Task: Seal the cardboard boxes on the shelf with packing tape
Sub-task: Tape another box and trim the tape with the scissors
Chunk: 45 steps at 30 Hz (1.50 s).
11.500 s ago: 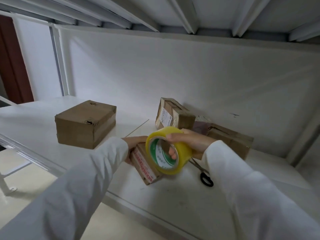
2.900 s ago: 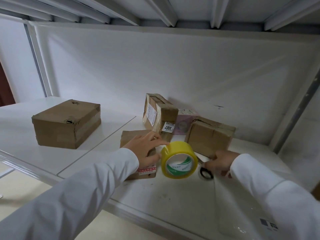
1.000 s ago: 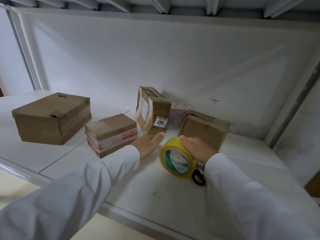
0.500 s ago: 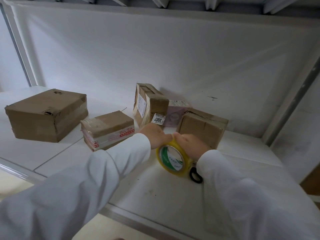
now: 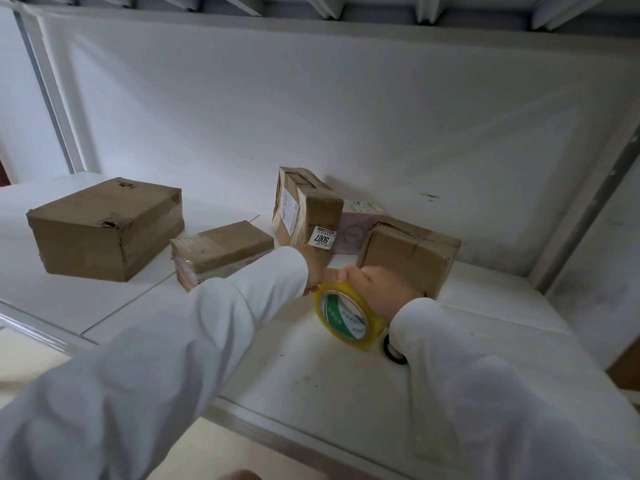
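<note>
On a white shelf point(image 5: 277, 358), a yellow roll of packing tape point(image 5: 348, 317) stood on edge among five cardboard boxes, the right hand point(image 5: 381, 289) curled over its top while the left hand point(image 5: 320, 271) pinched its upper rim.

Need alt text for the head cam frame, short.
Both hands, left hand and right hand, grip a yellow tape roll standing on a white shelf. Five boxes sit behind; a black scissors handle shows beside the roll.
</note>
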{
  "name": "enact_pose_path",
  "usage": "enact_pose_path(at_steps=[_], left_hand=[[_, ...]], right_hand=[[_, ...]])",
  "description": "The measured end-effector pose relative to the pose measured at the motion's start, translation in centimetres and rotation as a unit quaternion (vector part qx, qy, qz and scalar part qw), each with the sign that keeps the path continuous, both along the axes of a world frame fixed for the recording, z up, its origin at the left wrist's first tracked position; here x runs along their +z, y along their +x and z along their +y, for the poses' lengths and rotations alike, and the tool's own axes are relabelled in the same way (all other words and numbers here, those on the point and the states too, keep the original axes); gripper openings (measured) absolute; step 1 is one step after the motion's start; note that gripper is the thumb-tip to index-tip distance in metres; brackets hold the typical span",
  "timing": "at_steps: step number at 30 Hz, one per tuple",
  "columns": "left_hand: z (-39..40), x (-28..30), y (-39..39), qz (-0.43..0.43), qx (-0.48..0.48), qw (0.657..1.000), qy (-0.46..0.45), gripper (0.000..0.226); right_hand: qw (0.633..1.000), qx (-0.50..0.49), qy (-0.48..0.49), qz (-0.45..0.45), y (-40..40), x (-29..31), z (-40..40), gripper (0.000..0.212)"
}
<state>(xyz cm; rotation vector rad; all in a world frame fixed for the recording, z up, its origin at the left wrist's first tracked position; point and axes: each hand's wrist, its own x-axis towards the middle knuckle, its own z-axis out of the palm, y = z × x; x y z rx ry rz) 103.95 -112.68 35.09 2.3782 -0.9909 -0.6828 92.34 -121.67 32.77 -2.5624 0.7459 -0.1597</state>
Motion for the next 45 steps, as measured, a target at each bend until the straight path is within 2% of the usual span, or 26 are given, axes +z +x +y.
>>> enact_pose_path(at_steps=[3, 5, 8, 15, 19, 23, 28, 31, 34, 36, 40, 45], left_hand=[[0.1, 0.0, -0.1, 0.027, 0.006, 1.000, -0.003, 0.044], [0.0, -0.2, -0.4, 0.015, 0.001, 1.000, -0.007, 0.044], [-0.5, -0.1, -0.7, -0.052, -0.023, 0.998, 0.032, 0.058], [-1.2, 0.6, -1.1, -0.187, -0.043, 0.979, 0.068, 0.062], [-0.8, 1.2, -0.7, -0.131, -0.037, 0.986, 0.092, 0.069], [0.4, 1.4, -0.2, 0.026, -0.020, 0.999, 0.040, 0.064], [0.6, 1.2, -0.1, 0.026, -0.015, 0.999, 0.024, 0.061], [0.1, 1.2, 0.0, 0.027, -0.012, 0.999, 0.035, 0.055], [0.0, 0.7, 0.7, 0.073, 0.017, 0.996, 0.043, 0.038], [0.1, 0.3, 0.8, 0.107, 0.038, 0.993, 0.039, 0.037], [-0.6, -0.2, 0.4, 0.081, 0.035, 0.996, 0.005, 0.039], [-0.3, 0.1, 0.5, 0.083, 0.028, 0.996, 0.008, 0.034]], right_hand=[[1.000, 0.001, 0.005, -0.009, -0.3, 0.1, 0.4, 0.035], [1.000, 0.000, 0.004, 0.003, -0.2, 0.1, 0.3, 0.037], [1.000, -0.024, 0.015, 0.002, -0.1, 0.0, 0.0, 0.042], [0.999, -0.033, 0.013, 0.002, -0.2, 0.0, 0.1, 0.040], [1.000, -0.022, 0.002, 0.009, -0.4, 0.0, 0.4, 0.031], [0.999, -0.035, 0.019, -0.018, -0.1, 0.1, 0.8, 0.027], [1.000, -0.022, 0.014, 0.002, 0.0, 0.3, 0.7, 0.042], [1.000, -0.018, 0.023, -0.008, -0.1, 0.1, 0.3, 0.038], [0.999, -0.023, 0.031, -0.017, 0.0, -0.2, 0.1, 0.038], [0.998, -0.041, 0.042, -0.021, 0.1, -0.4, -0.1, 0.041], [0.995, -0.058, 0.073, -0.028, 0.2, -0.3, -0.4, 0.045], [0.997, -0.059, 0.054, -0.024, 0.3, -0.2, -0.3, 0.046]])
